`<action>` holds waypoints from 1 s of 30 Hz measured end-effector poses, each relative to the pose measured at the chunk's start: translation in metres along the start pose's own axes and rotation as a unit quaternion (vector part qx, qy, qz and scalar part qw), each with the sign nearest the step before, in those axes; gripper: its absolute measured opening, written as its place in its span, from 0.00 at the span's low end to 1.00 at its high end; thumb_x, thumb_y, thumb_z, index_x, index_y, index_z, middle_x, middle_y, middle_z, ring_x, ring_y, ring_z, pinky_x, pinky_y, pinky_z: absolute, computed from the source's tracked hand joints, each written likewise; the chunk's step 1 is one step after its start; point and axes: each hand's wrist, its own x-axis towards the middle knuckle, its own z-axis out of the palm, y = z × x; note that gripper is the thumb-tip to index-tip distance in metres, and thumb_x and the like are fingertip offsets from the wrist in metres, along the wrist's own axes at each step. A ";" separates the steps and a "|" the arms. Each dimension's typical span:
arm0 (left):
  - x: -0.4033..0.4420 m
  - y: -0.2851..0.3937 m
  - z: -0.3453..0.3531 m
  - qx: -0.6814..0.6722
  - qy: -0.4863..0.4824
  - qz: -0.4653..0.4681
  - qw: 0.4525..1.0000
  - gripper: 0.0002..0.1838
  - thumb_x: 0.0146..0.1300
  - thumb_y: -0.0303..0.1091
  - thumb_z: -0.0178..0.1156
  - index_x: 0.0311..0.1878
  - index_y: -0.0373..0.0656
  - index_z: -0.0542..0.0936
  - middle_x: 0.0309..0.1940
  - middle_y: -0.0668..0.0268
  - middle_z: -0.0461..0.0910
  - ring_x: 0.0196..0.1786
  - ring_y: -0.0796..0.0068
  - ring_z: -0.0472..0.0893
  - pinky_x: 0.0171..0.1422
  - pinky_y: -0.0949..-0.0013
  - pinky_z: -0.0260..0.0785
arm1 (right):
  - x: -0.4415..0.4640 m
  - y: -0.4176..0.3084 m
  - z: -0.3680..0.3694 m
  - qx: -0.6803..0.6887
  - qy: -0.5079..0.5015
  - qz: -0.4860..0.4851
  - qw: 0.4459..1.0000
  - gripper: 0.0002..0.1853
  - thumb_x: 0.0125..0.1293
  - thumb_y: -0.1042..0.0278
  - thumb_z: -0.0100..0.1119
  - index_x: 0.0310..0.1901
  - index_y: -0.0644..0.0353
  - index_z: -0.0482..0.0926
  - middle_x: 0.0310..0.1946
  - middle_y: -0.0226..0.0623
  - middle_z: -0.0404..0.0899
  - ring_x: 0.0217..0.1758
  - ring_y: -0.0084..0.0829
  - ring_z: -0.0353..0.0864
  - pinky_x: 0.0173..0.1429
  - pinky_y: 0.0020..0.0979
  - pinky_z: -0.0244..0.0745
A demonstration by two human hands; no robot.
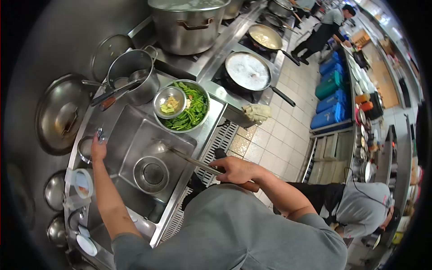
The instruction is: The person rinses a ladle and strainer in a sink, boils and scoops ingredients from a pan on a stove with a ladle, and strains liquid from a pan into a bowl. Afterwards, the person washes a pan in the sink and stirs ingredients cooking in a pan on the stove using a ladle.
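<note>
My right hand (237,171) is wrapped round the handle of a long ladle (193,161). Its bowl hangs over the sink (128,146), and the brown end of its handle shows below my hand. My left hand (98,149) reaches to the sink's back edge, its fingers closed at a small metal tap (100,133); the grip is partly hidden. A round metal strainer (150,174) lies in the sink. Past the sink, a bowl of cut green vegetables (193,110) carries a smaller metal bowl (169,101) with pale yellow-green pieces.
A deep pot (150,85) with ladles stands beyond the sink. Pans (247,69) of whitish liquid and a large stockpot (189,33) sit on the stove. Lids (63,112) lean along the wall. A co-worker (364,209) bends behind my right side; another person (330,27) stands farther off.
</note>
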 end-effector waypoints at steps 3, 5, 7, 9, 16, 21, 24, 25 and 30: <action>0.033 -0.013 0.020 0.008 -0.087 -0.027 0.996 0.39 0.67 0.35 0.64 0.77 0.32 0.61 0.74 0.43 0.67 0.77 0.50 0.67 0.80 0.60 0.59 | 0.004 -0.022 0.003 0.078 -0.046 0.083 0.992 0.28 0.59 0.67 0.60 0.62 0.71 0.77 0.38 0.52 0.85 0.41 0.38 0.85 0.50 0.39 0.78; 0.032 0.014 0.025 0.102 -0.078 -0.067 0.989 0.42 0.66 0.36 0.64 0.78 0.29 0.57 0.77 0.44 0.61 0.80 0.53 0.61 0.83 0.61 0.53 | 0.007 -0.029 0.001 0.086 -0.044 0.093 0.991 0.28 0.59 0.67 0.60 0.62 0.72 0.77 0.38 0.45 0.85 0.39 0.32 0.82 0.49 0.35 0.78; 0.023 0.029 0.035 0.099 -0.046 -0.082 0.991 0.43 0.66 0.36 0.65 0.78 0.29 0.55 0.78 0.45 0.60 0.81 0.53 0.59 0.84 0.61 0.52 | 0.016 -0.018 0.012 0.173 -0.030 0.088 0.981 0.27 0.60 0.68 0.60 0.61 0.70 0.78 0.38 0.40 0.86 0.38 0.30 0.82 0.48 0.34 0.78; 0.011 0.031 0.037 0.105 -0.014 -0.107 0.989 0.45 0.66 0.37 0.65 0.79 0.29 0.54 0.79 0.46 0.58 0.82 0.54 0.57 0.85 0.61 0.50 | 0.027 -0.024 0.014 0.202 -0.050 0.120 0.971 0.25 0.62 0.67 0.60 0.61 0.70 0.79 0.39 0.39 0.86 0.39 0.29 0.82 0.46 0.33 0.78; -0.058 0.025 0.012 -0.137 -0.385 -0.296 0.863 0.39 0.66 0.43 0.66 0.76 0.37 0.65 0.75 0.45 0.66 0.67 0.46 0.77 0.78 0.54 0.64 | 0.096 -0.007 0.060 0.415 -0.117 0.170 0.886 0.35 0.68 0.68 0.64 0.71 0.77 0.63 0.39 0.41 0.84 0.38 0.29 0.84 0.41 0.30 0.81; -0.055 0.031 0.020 -0.064 -0.091 -0.022 0.994 0.36 0.68 0.39 0.63 0.76 0.35 0.65 0.76 0.44 0.64 0.77 0.46 0.65 0.82 0.55 0.56 | 0.116 -0.015 0.083 0.455 -0.160 0.202 0.853 0.35 0.68 0.68 0.66 0.70 0.74 0.64 0.39 0.41 0.83 0.40 0.29 0.84 0.42 0.30 0.81; -0.009 0.012 0.022 -0.027 0.008 0.026 0.999 0.38 0.67 0.39 0.64 0.77 0.36 0.64 0.77 0.44 0.62 0.80 0.48 0.60 0.84 0.57 0.53 | 0.116 -0.026 0.090 0.452 -0.171 0.217 0.848 0.33 0.67 0.68 0.67 0.69 0.72 0.66 0.41 0.41 0.83 0.40 0.29 0.83 0.42 0.30 0.80; 0.003 0.001 0.021 0.016 0.023 0.013 1.000 0.39 0.66 0.39 0.65 0.77 0.36 0.63 0.77 0.43 0.61 0.80 0.48 0.61 0.83 0.57 0.54 | 0.114 -0.032 0.092 0.458 -0.165 0.230 0.843 0.32 0.67 0.69 0.67 0.69 0.72 0.66 0.42 0.41 0.82 0.40 0.29 0.83 0.42 0.30 0.80; 0.018 0.025 0.010 0.071 -0.032 -0.122 0.989 0.41 0.65 0.38 0.59 0.79 0.37 0.58 0.77 0.48 0.64 0.75 0.48 0.68 0.78 0.56 0.63 | 0.097 -0.069 0.083 0.493 -0.143 0.243 0.823 0.27 0.68 0.70 0.64 0.65 0.72 0.69 0.39 0.41 0.82 0.38 0.30 0.82 0.40 0.30 0.78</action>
